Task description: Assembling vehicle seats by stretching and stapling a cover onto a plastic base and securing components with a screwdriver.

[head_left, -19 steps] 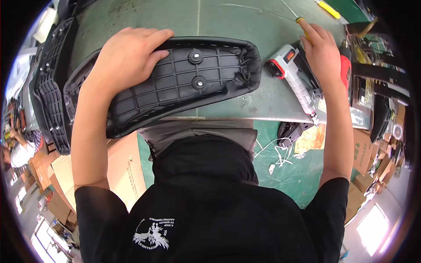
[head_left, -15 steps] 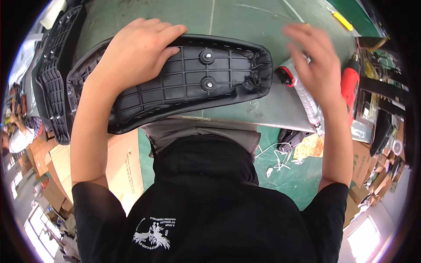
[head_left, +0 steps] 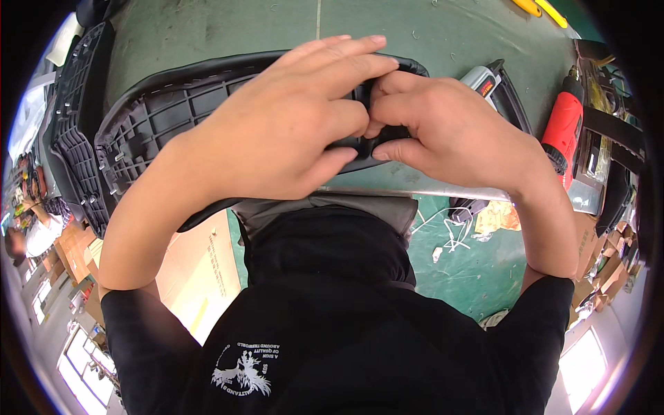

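Note:
A long seat (head_left: 159,111) lies underside up across the table before me, with a ribbed black plastic base and a black cover folded over its rim. My left hand (head_left: 290,117) grips across its right part, the longer fingers stretched over the far side and the thumb by the near side. Close beside it, my right hand (head_left: 443,128) is closed on the cover at the seat's right end, with fingers curled and thumb low. Between them the two hands hide most of that end. Just beyond my right hand lies a grey and black staple gun (head_left: 477,81).
Another ribbed black seat (head_left: 79,117) stands at the left. A red power drill (head_left: 564,128) lies on the right by a cluttered rack. Yellow-handled tools (head_left: 550,12) are at the far right, and loose staples dot the green table (head_left: 242,28). Below are cardboard (head_left: 200,277) and a white cable (head_left: 453,235).
My right hand has come left from beside the staple gun onto the seat's right end. My left hand has slid right along the seat. The staple gun now lies farther back.

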